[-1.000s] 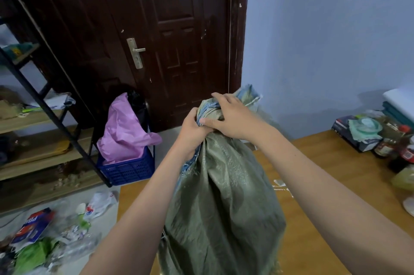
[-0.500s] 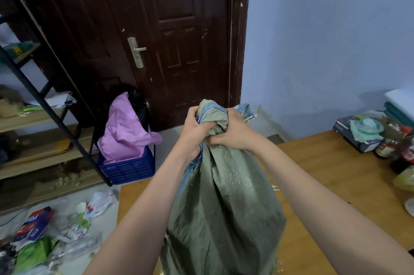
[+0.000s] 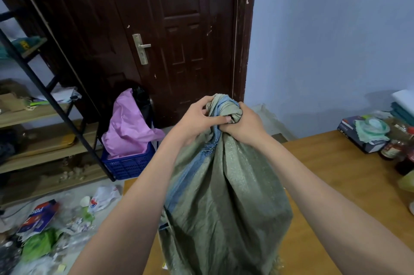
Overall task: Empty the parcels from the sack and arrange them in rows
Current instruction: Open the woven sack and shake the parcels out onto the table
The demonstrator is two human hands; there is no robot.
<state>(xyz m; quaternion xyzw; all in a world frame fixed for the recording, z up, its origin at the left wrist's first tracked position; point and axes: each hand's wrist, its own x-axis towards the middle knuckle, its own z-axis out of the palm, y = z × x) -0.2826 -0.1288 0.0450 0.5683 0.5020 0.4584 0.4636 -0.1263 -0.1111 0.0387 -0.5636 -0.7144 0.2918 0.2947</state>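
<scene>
A bulging green woven sack (image 3: 226,203) with a blue stripe stands upright on the wooden table (image 3: 336,176). Its bunched, twisted neck sits at the top, between both hands. My left hand (image 3: 197,121) grips the neck from the left, thumb across the folded cloth. My right hand (image 3: 244,125) clutches the same bunch from the right, fingers curled into the folds. The sack's contents are hidden; no parcels show.
Boxes, jars and a green cloth (image 3: 371,131) crowd the table's right end. A blue crate (image 3: 128,162) with a pink bag stands by the dark door (image 3: 179,28). A shelf rack (image 3: 33,118) is at left; litter (image 3: 44,225) covers the floor.
The loose flap at the sack's top has been folded down into a tight bunch. Both hands have shifted closer together around the neck and sit slightly lower.
</scene>
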